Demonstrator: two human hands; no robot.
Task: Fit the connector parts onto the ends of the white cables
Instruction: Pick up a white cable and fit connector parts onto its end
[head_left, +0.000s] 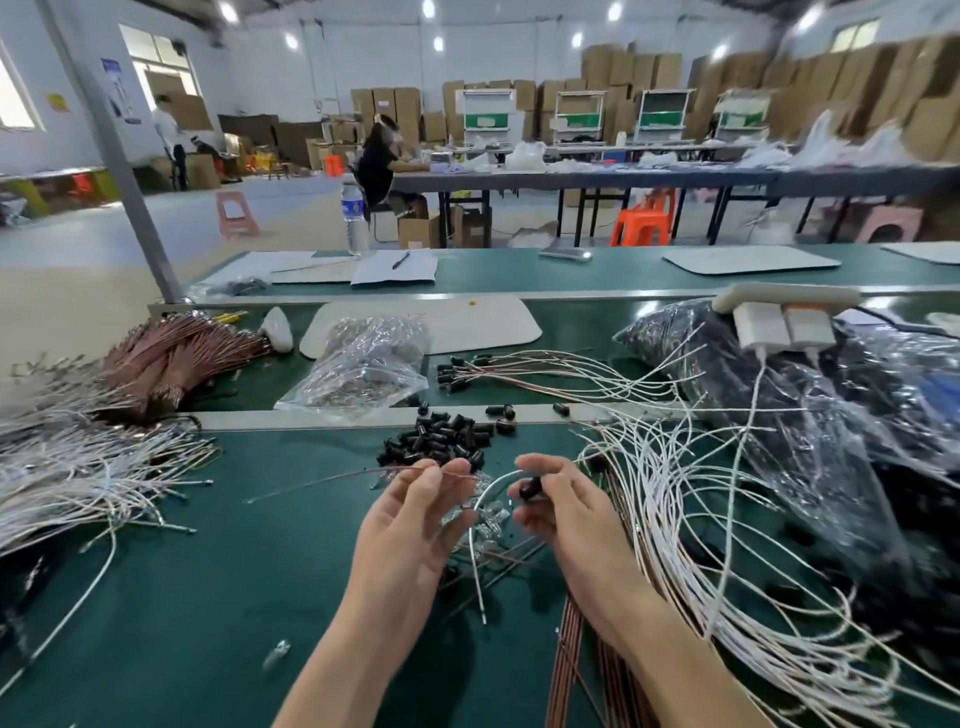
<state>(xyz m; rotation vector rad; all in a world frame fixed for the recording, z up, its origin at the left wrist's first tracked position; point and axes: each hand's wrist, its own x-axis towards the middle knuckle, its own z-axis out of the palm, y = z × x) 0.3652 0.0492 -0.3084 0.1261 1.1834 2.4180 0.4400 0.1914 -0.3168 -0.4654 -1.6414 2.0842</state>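
My left hand (415, 512) pinches a thin brownish cable (332, 480) near its end, and the cable trails off to the left over the green mat. My right hand (558, 506) pinches a small black connector part (531, 488) with a white cable (480, 525) curving out of it and hanging down between my hands. A pile of loose black connector parts (441, 439) lies just beyond my fingers. Small clear parts (485, 519) lie on the mat under my hands.
Tangled white cables (691, 499) spread at the right, and another white bundle (67, 467) lies at the left. Copper-coloured cables (171, 358), a clear bag of parts (369, 364) and black bagged goods (810, 395) sit farther back. A person sits at a far table.
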